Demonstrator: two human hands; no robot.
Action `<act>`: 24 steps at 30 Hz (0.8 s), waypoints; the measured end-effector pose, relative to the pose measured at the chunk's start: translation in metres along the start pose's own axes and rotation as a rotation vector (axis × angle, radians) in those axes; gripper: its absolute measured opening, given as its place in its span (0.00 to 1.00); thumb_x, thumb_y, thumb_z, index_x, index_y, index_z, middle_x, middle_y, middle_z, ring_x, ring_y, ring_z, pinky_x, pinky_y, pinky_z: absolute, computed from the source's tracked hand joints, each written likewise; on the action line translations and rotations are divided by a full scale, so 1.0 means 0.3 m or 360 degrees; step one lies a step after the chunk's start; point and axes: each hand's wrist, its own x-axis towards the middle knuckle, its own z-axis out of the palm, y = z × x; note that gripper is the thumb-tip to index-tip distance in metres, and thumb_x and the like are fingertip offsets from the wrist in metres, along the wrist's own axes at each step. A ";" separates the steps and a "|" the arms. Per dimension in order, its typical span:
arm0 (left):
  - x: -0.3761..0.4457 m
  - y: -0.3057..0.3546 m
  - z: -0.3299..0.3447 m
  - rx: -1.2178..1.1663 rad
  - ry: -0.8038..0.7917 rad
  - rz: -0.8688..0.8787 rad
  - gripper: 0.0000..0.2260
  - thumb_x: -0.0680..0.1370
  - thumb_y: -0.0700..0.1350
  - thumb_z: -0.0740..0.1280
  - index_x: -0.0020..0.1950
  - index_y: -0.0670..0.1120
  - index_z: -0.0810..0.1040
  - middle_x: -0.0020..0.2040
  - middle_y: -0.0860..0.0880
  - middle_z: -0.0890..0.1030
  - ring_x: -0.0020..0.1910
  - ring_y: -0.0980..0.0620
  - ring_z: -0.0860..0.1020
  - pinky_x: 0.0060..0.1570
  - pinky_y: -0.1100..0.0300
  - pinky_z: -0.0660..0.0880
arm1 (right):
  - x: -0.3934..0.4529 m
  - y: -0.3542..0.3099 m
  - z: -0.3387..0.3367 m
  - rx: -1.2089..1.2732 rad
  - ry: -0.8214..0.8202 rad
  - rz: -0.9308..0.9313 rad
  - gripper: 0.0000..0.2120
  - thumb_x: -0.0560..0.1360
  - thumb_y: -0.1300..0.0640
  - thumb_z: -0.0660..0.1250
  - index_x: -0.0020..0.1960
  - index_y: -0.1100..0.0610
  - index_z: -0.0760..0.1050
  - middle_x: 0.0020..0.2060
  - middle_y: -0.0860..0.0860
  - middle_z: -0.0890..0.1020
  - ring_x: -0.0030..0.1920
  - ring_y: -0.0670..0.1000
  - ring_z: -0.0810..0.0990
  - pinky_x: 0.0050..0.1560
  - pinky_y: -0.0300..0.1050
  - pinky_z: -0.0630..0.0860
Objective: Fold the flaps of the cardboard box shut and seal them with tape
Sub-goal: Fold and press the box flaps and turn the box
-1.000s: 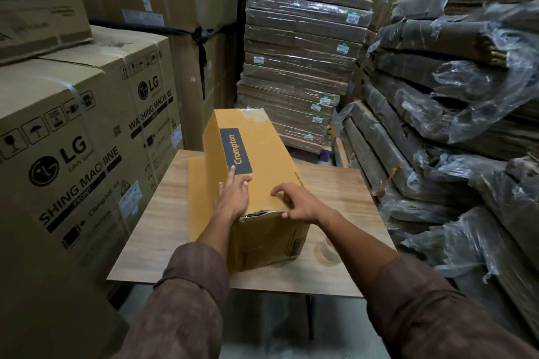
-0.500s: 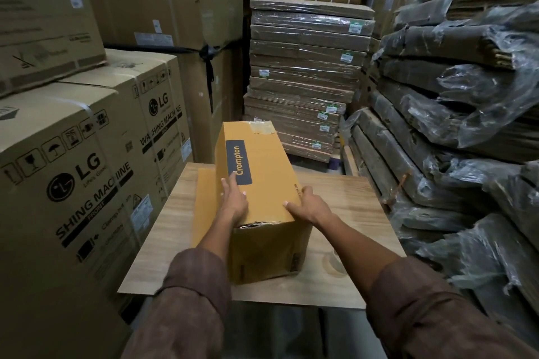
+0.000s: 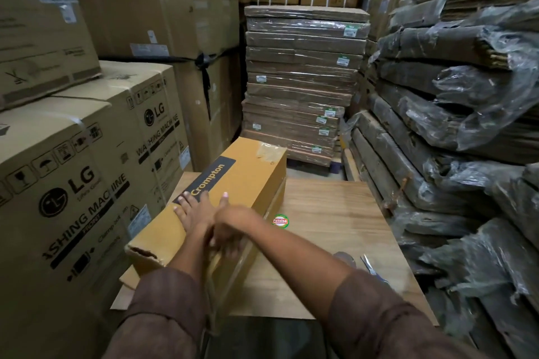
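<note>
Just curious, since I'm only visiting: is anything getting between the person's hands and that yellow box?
Nothing visible. The left hand rests flat on the long yellow cardboard box, and the blurred right hand lies across it at the near end.

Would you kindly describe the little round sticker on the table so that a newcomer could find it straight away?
Start at the wooden table in the middle of the stacked cartons. On it lies the long yellow Crompton box; look just off the box's right side, on the bare wood. The round sticker lies there, the only green-rimmed disc with a red band across it.
</note>
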 end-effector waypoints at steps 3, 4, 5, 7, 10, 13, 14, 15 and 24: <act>-0.027 -0.017 0.011 0.0208 0.0009 0.0142 0.42 0.75 0.74 0.56 0.82 0.51 0.52 0.81 0.35 0.47 0.80 0.35 0.44 0.75 0.34 0.41 | 0.071 0.072 -0.100 -0.0250 0.0515 0.0044 0.18 0.77 0.57 0.70 0.66 0.60 0.75 0.54 0.54 0.81 0.52 0.54 0.81 0.49 0.45 0.75; -0.039 -0.020 0.008 0.0238 -0.0007 0.0172 0.47 0.71 0.79 0.50 0.82 0.51 0.51 0.81 0.35 0.46 0.80 0.35 0.43 0.74 0.33 0.40 | 0.089 0.103 -0.126 -0.0240 0.0597 0.0091 0.18 0.77 0.57 0.70 0.66 0.58 0.75 0.59 0.54 0.80 0.58 0.55 0.78 0.54 0.48 0.74; -0.049 -0.018 0.004 0.0260 -0.0034 0.0212 0.53 0.66 0.83 0.45 0.82 0.52 0.49 0.81 0.35 0.45 0.80 0.34 0.42 0.73 0.32 0.38 | 0.104 0.140 -0.143 -0.0246 0.0630 0.0128 0.21 0.77 0.55 0.70 0.68 0.55 0.73 0.63 0.55 0.78 0.62 0.56 0.76 0.58 0.51 0.74; -0.065 -0.014 -0.004 0.0317 -0.0095 0.0320 0.58 0.59 0.87 0.42 0.82 0.55 0.47 0.81 0.36 0.42 0.80 0.34 0.40 0.70 0.28 0.36 | 0.160 0.211 -0.138 -0.0349 0.0541 0.0128 0.31 0.77 0.51 0.71 0.76 0.48 0.63 0.71 0.55 0.71 0.69 0.59 0.69 0.66 0.58 0.71; -0.065 -0.011 -0.013 0.0414 -0.0166 0.0428 0.59 0.57 0.88 0.47 0.82 0.58 0.46 0.81 0.37 0.41 0.79 0.33 0.39 0.68 0.24 0.37 | 0.220 0.299 -0.091 -0.0567 0.0324 0.0053 0.34 0.81 0.42 0.62 0.81 0.43 0.50 0.79 0.53 0.56 0.78 0.64 0.52 0.73 0.69 0.58; -0.037 0.005 -0.008 0.0463 -0.0226 0.0416 0.56 0.60 0.83 0.58 0.81 0.58 0.47 0.81 0.38 0.41 0.79 0.33 0.39 0.68 0.22 0.39 | 0.227 0.349 -0.073 -0.0676 0.0311 0.0012 0.33 0.83 0.38 0.52 0.81 0.43 0.41 0.82 0.51 0.45 0.80 0.64 0.40 0.74 0.72 0.45; -0.025 0.014 -0.016 0.0482 -0.0287 0.0397 0.56 0.61 0.81 0.62 0.81 0.58 0.47 0.81 0.38 0.40 0.79 0.33 0.39 0.68 0.22 0.40 | 0.226 0.354 -0.070 -0.0697 0.0299 0.0006 0.33 0.83 0.37 0.51 0.81 0.43 0.40 0.82 0.50 0.43 0.80 0.63 0.39 0.74 0.72 0.44; -0.011 0.024 -0.032 0.0496 -0.0363 0.0384 0.56 0.61 0.79 0.66 0.81 0.59 0.46 0.81 0.39 0.39 0.79 0.33 0.38 0.68 0.22 0.39 | 0.222 0.354 -0.069 -0.0699 0.0286 0.0009 0.33 0.82 0.36 0.50 0.81 0.42 0.40 0.82 0.50 0.43 0.80 0.62 0.40 0.74 0.72 0.44; 0.182 -0.096 -0.211 0.0629 -0.0969 0.0406 0.72 0.45 0.61 0.86 0.65 0.82 0.30 0.81 0.47 0.33 0.79 0.31 0.46 0.69 0.25 0.57 | 0.165 0.159 0.055 -0.0798 0.0242 -0.0026 0.53 0.71 0.29 0.66 0.82 0.50 0.41 0.78 0.59 0.53 0.78 0.64 0.51 0.73 0.68 0.50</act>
